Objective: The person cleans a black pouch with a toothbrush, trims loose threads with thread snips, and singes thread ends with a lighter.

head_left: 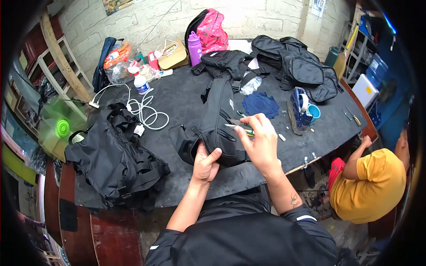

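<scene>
A black sling bag stands tilted on the dark table in front of me. My left hand grips its lower near end, thumb outside and the other fingers partly hidden by the fabric. Beside the bag's right face, my right hand pinches a small pair of snips. Their pointed silver blades are aimed at the bag's zipped side, with a bit of green and yellow showing under my fingers. Whether the blades touch the fabric I cannot tell. A dark blue cloth lies just beyond my right hand.
A black strapped bag lies left, near a white cable and a bottle. Black backpacks, a purple flask and a pink backpack stand behind. Right are a blue cup and a person in yellow.
</scene>
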A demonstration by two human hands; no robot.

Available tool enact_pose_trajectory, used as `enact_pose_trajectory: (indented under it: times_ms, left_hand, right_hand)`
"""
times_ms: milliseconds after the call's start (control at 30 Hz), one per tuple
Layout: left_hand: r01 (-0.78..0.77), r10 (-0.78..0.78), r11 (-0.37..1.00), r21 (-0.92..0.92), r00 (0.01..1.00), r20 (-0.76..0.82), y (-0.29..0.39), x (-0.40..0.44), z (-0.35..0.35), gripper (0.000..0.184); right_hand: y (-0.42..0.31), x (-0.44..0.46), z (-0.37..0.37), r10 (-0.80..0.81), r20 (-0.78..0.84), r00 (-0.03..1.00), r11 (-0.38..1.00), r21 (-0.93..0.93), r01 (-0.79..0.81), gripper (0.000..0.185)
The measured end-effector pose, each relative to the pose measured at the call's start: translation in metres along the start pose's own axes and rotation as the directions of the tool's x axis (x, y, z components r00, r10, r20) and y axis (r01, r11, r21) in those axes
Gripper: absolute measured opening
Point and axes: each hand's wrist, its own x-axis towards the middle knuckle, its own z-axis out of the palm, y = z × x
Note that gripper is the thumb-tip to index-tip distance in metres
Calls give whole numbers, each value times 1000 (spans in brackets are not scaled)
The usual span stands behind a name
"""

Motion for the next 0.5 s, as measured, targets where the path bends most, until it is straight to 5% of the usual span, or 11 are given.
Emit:
enact_pose_trajectory:
  times_ms: [500]
  left_hand:
    - [-68, 69, 994, -89, 997, 16, 17, 5, -4, 57]
  right_hand:
    - [-21, 11, 13, -191, 9, 982, 971, 149, 187, 17]
